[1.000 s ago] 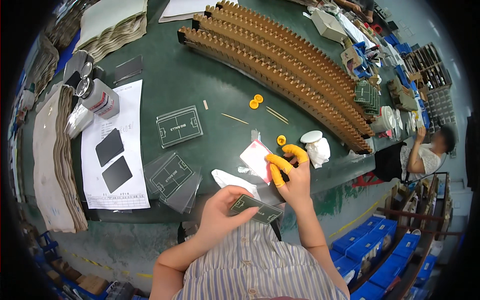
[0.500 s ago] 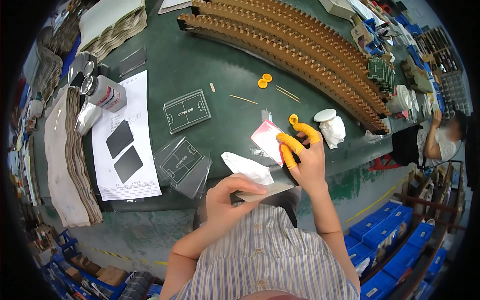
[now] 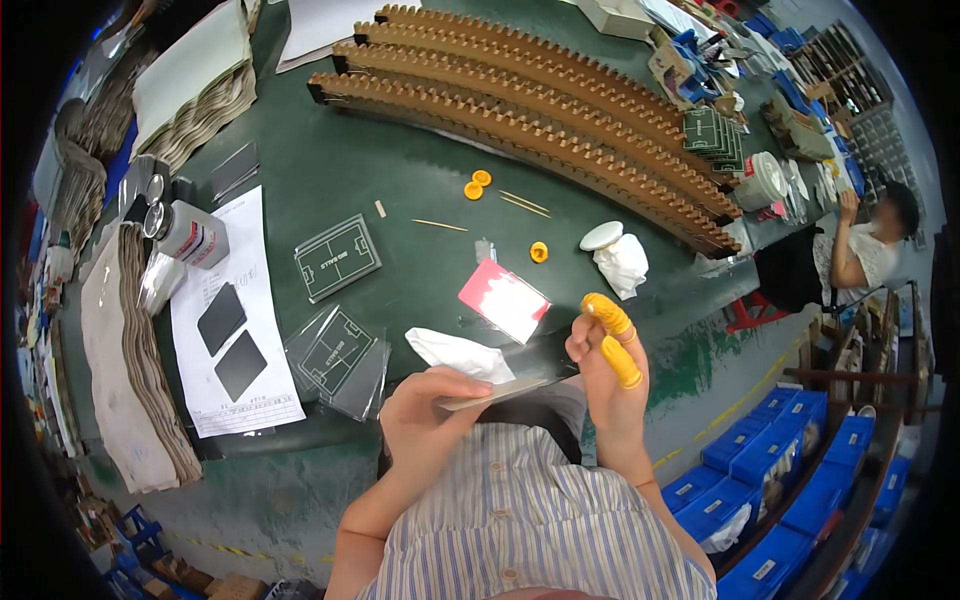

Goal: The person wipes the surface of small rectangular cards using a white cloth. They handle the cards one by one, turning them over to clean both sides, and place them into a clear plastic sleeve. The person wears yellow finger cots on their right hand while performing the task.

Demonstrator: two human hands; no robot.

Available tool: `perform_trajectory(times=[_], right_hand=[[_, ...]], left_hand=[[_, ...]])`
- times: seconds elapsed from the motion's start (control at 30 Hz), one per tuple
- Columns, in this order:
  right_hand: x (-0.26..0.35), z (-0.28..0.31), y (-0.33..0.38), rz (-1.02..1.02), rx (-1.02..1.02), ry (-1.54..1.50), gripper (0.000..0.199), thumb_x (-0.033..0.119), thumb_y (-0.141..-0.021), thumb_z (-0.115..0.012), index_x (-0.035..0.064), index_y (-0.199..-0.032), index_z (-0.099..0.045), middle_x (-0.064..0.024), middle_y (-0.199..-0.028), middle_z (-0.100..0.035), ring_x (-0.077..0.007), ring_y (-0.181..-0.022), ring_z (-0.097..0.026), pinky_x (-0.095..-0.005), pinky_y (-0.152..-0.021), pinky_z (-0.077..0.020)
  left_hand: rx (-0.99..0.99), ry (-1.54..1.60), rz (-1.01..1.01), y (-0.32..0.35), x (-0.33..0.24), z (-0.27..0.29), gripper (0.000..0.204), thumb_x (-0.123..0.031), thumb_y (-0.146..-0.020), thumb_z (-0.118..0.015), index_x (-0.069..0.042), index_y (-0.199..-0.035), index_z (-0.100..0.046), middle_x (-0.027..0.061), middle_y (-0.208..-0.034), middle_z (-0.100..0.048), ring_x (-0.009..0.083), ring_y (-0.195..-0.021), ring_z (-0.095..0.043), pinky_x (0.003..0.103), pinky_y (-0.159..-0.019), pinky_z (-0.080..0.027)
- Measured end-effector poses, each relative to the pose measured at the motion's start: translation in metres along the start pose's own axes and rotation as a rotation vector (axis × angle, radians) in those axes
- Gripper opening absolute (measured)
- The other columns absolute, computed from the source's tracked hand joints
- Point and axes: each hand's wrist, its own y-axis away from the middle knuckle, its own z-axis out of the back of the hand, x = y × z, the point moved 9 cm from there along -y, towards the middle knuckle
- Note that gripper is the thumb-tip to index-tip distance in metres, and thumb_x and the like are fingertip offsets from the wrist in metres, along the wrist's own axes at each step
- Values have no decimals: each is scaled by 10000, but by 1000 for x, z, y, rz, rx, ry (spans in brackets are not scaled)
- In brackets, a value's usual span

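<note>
Right hand (image 3: pixel 608 385) moved off pink-white pad (image 3: pixel 504 301), grip unclear; left hand (image 3: pixel 425 408) pinches card (image 3: pixel 512 389).

Steeply tilted card (image 3: pixel 514 388), surface unclear, striped shirt (image 3: pixel 465 535) cut off below, pale carton (image 3: pixel 614 19) cut off above

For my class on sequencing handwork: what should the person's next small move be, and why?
Probably bring the right hand to the thin plate: the left hand holds it nearly edge-on in view, while the right, wearing yellow finger covers, appears empty.
</note>
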Motion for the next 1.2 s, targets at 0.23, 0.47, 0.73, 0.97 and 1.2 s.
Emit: perform_trajectory(times=[0.23,0.47,0.73,0.97,1.2], right_hand=[[36,-27,31,391,-26,626,329,254,-850,-609,79,-1128,-622,-96,-1157,-453,-216,-947,-439,-336,-852,-366],[45,-71,59,671,156,1348,270,352,-741,-714,266,-997,-704,-66,-1172,-413,-274,-1070,-338,-375,-875,-343],[35,-81,63,699,249,1378,370,363,-727,-733,297,-1081,-650,-68,-1170,-372,-270,-1094,-311,-368,-869,-333],[30,-79,62,656,229,1429,356,358,-735,-722,308,-1080,-655,-63,-1182,-381,-269,-1098,-309,-358,-860,-334],[39,-77,62,663,160,1426,255,338,-777,-686,321,-1031,-694,-50,-1193,-400,-279,-1087,-311,-360,-874,-335]], left_hand=[[38,-130,-49,-3,-4,-8,257,126,-724,-677,-21,-907,-572,108,-892,-664,196,-874,-621,298,-791,-496],[47,-251,-84,0,-10,-13,274,71,-723,-694,-61,-959,-649,41,-950,-666,165,-961,-595,278,-823,-481],[68,-331,-166,3,-18,-15,355,151,-667,-648,-40,-954,-561,100,-913,-698,217,-952,-608,325,-871,-442],[54,-309,-149,5,-20,-16,362,153,-665,-647,-40,-957,-552,107,-914,-698,214,-950,-610,328,-883,-438],[58,-296,-177,5,-18,-15,340,132,-704,-684,-37,-955,-529,113,-904,-690,205,-943,-612,316,-869,-454]])
